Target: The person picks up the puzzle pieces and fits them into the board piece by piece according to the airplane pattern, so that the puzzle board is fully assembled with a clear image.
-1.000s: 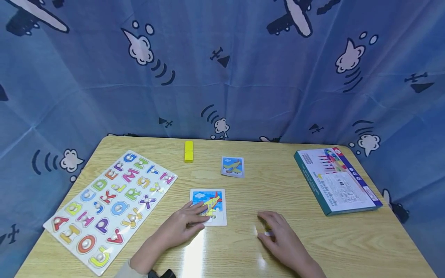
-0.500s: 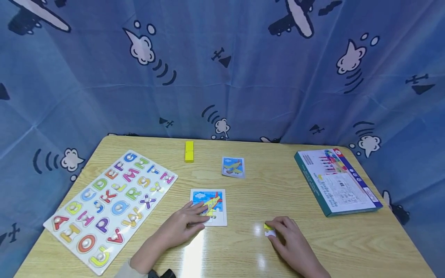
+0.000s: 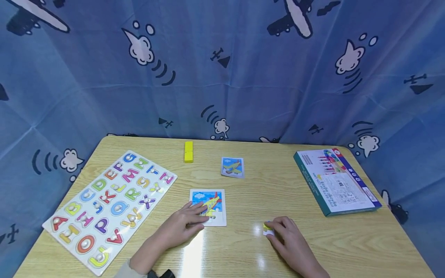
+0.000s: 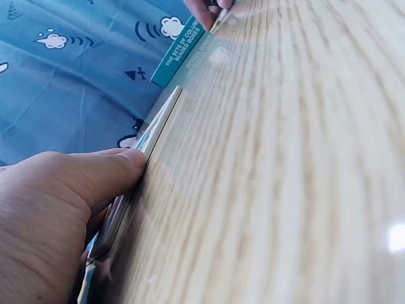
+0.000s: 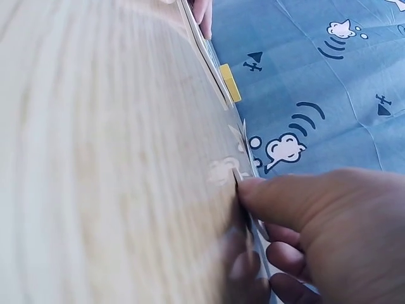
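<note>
My left hand (image 3: 183, 223) rests on a square jigsaw puzzle (image 3: 219, 219) with a white frame and a yellow airplane on blue sky. Its outstretched fingers cover the puzzle's left part; in the left wrist view the thumb (image 4: 120, 166) touches the board's edge. To the right, my right hand (image 3: 290, 243) pinches a small yellow-and-white puzzle piece (image 3: 268, 228) between thumb and fingers, low over the table. In the right wrist view only a thin edge of that piece (image 5: 236, 175) shows at the thumb tip.
A small airplane picture card (image 3: 232, 167) lies behind the puzzle, with a yellow block (image 3: 189, 151) to its left. An alphabet peg board (image 3: 92, 210) takes up the table's left side. A flat box (image 3: 338, 181) lies at the right. Behind the table hangs a blue curtain (image 3: 257, 96).
My right hand has shifted slightly right, and its fingers have closed on the puzzle piece, which now shows more at the fingertips. The left hand has stayed on the puzzle.
</note>
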Demonstrator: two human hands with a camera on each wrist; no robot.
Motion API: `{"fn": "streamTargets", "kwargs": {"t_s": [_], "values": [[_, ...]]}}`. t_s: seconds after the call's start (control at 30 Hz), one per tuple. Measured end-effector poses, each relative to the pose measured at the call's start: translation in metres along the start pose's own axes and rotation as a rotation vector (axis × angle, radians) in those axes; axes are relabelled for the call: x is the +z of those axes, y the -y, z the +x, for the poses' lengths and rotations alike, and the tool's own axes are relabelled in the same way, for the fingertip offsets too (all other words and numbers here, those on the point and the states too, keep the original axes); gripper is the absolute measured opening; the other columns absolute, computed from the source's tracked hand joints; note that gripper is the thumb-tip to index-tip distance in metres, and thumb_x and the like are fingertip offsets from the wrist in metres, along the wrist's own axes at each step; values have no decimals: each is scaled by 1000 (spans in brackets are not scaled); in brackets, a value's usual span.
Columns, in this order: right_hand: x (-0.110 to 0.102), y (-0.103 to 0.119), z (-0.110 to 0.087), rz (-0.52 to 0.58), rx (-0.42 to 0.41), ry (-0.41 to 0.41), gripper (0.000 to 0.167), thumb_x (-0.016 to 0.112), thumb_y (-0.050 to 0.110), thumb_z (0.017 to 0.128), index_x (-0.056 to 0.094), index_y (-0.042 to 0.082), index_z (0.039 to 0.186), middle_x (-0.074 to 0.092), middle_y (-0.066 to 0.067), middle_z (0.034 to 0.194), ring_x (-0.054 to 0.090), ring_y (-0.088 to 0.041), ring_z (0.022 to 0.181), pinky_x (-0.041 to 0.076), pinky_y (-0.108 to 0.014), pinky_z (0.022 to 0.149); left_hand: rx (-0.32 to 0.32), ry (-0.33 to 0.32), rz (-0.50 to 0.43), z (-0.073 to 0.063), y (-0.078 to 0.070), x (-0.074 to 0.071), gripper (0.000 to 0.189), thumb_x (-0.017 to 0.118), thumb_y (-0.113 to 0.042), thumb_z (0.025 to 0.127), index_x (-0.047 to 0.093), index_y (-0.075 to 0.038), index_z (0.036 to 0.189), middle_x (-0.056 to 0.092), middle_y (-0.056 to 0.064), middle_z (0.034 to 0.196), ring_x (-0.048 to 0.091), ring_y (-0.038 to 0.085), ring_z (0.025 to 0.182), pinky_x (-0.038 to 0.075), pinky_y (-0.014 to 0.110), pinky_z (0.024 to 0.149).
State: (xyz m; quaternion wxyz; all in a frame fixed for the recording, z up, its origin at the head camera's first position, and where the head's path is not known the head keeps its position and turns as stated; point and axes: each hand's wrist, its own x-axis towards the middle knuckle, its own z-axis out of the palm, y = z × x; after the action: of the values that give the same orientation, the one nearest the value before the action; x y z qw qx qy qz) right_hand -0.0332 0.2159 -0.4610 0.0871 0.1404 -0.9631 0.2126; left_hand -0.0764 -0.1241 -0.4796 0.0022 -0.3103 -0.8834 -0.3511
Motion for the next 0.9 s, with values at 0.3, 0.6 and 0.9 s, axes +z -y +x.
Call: {"fn": "streamTargets", "kwargs": {"t_s": [0.3, 0.6, 0.9], "values": [[4, 3, 7, -16, -188, -84, 33, 81, 15, 74, 73, 14, 106, 54, 10, 99, 47, 1, 85, 50, -18, 67, -2, -5, 1, 0, -1, -1, 26, 66, -25, 89, 71, -17, 114, 55, -2, 136, 45, 20, 132, 27, 45, 117], [14, 13, 22, 67, -226, -66, 39, 80, 17, 75, 69, 12, 112, 55, 10, 100, 46, 4, 82, 48, -15, 64, 4, -5, -1, 0, 1, 1, 26, 66, -25, 89, 71, -18, 114, 55, -2, 136, 45, 19, 133, 26, 44, 117], [26, 31, 43, 214, -230, -41, 34, 80, 14, 76, 70, 11, 108, 54, 8, 99, 47, 0, 82, 47, -15, 65, 9, -10, -1, 0, 0, 0, 26, 67, -24, 88, 71, -17, 113, 56, -2, 135, 46, 19, 132, 27, 44, 117]]}}
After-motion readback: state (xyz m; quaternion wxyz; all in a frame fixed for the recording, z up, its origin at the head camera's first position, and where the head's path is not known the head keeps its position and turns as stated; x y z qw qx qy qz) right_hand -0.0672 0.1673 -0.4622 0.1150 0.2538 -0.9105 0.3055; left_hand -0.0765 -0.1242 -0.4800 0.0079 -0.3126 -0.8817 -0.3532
